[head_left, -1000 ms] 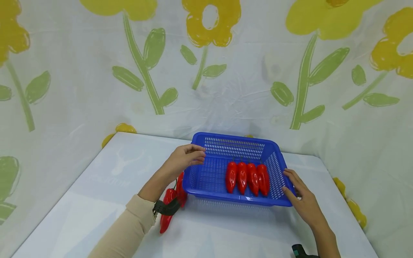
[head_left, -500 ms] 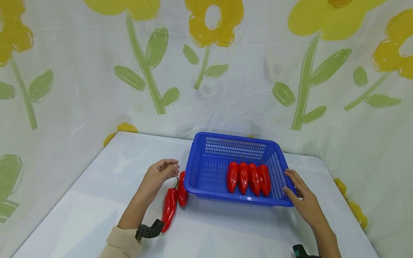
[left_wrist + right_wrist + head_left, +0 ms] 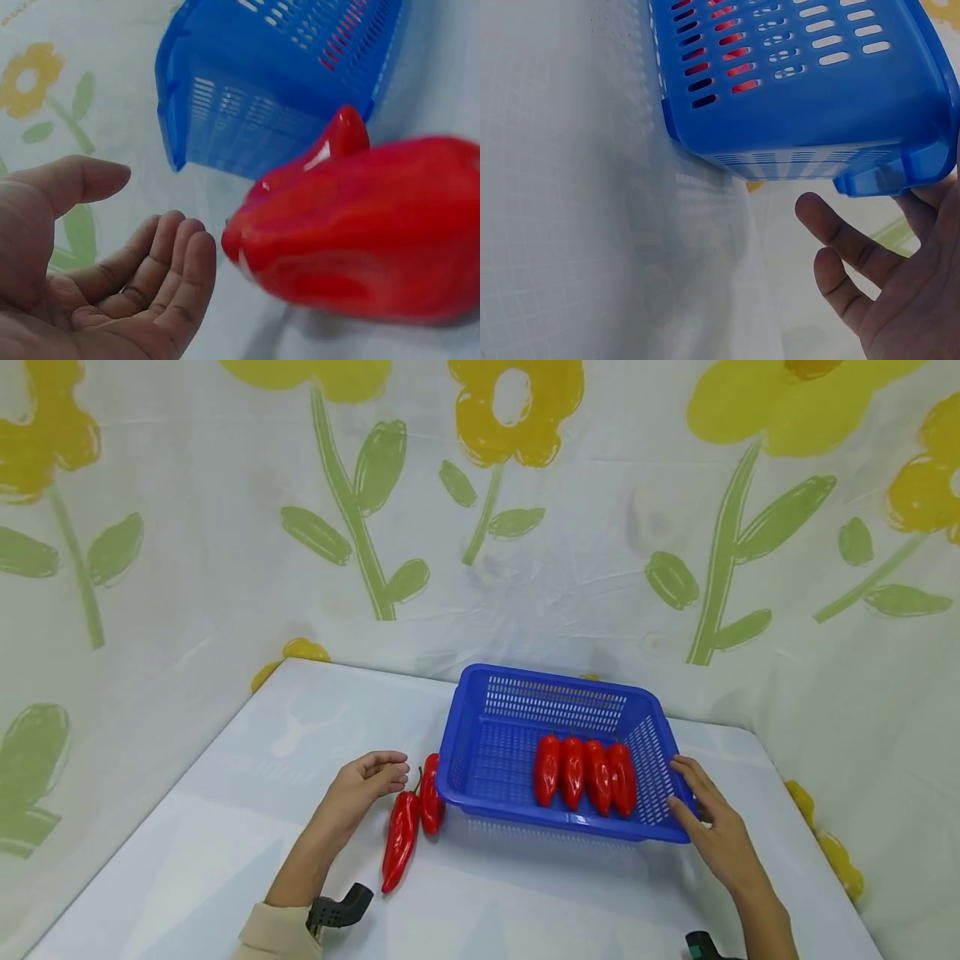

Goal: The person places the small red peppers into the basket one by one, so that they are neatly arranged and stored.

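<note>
A blue plastic basket [image 3: 483,803] stands on the table with several red chili peppers [image 3: 572,772] side by side in its right half. Outside its left end lie two more: one red chili pepper [image 3: 401,839] in front, another red chili pepper [image 3: 432,797] right against the basket's wall. My left hand [image 3: 360,789] is just left of these two, holding nothing; in the left wrist view its fingers [image 3: 176,274] are loosely bent, close to a pepper's tip. My right hand [image 3: 720,835] touches the basket's right rim with relaxed fingers. Two of its fingers [image 3: 855,255] extend free below the rim in the right wrist view.
The white table [image 3: 525,910] carries the basket near its back edge. Behind and on both sides hangs a pale cloth [image 3: 562,568] printed with yellow flowers. Black straps with a mount sit on both wrists, the left mount [image 3: 341,908] near the front pepper.
My left hand has come back from over the basket's left rim, moving left and down to beside the two loose peppers. My right hand stays at the right rim. The view has shifted slightly.
</note>
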